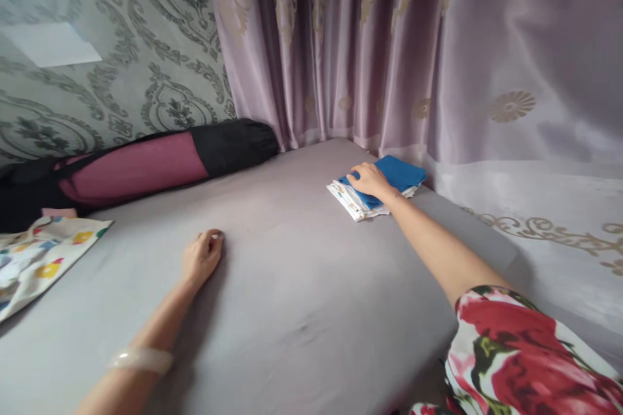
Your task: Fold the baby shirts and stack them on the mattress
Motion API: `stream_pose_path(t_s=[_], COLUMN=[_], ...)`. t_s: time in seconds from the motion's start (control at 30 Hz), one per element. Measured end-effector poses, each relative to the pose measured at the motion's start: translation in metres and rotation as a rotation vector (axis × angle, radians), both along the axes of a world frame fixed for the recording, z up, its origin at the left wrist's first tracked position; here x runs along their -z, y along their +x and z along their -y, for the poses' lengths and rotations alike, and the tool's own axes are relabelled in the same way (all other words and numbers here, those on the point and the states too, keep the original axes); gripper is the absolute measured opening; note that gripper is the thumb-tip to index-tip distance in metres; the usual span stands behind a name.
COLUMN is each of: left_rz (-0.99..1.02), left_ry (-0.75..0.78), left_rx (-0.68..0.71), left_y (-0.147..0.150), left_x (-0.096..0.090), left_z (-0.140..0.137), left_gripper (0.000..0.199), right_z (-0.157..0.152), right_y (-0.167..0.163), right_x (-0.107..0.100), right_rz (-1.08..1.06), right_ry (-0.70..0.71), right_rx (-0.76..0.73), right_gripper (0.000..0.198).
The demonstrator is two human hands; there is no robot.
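Observation:
My right hand lies on top of a folded blue cloth, its fingers apart and bent at the near left part. Under the blue piece is folded white patterned cloth, stacked in layers near the bed's far right edge. My left hand rests on the grey bed sheet, its fingers curled in and nothing visible in them. A pale bangle circles the left wrist. To the left of that hand, apart from it, lies a cloth with colourful prints.
A long black and maroon bag lies along the patterned wall at the back left. Purple curtains hang down behind the bed and along its right side. Something pale pink sits beside the printed cloth.

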State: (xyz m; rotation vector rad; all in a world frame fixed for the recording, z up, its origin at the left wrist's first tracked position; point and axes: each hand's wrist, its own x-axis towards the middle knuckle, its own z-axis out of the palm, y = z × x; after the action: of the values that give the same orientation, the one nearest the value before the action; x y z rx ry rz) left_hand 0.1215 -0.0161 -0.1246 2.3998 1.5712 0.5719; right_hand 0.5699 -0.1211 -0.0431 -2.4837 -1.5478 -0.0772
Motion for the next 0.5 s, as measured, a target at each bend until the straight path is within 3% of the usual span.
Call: stream_pose_path(t_s=[0.07,0.17,0.3,0.5], left_rz=[-0.009,-0.029,-0.075,-0.093], left_ry=[0.05,0.105,0.148,0.167], left_rx=[0.014,0.033,0.024,0.007], left_y=[-0.012,-0.014,-0.01,-0.008], left_x=[0.004,0.008,0.01,0.012], left_z=[0.004,0.009,0.01,0.011], left_gripper=[0.033,0.037,0.038,0.035], right_z=[-0.008,-0.015,-0.011,0.004], right_y=[-0.017,-0.03,-0.029,-0.023], right_x=[0.001,0.005,0.005,0.001], right_rz=[0.005,-0.078,-0.209,-0.269], right_ry=[-0.03,-0.054,0.01,0.073], right_rx=[-0.044,0.039,0.191,0.259], right_gripper=[0.04,0.041,0.035,0.034])
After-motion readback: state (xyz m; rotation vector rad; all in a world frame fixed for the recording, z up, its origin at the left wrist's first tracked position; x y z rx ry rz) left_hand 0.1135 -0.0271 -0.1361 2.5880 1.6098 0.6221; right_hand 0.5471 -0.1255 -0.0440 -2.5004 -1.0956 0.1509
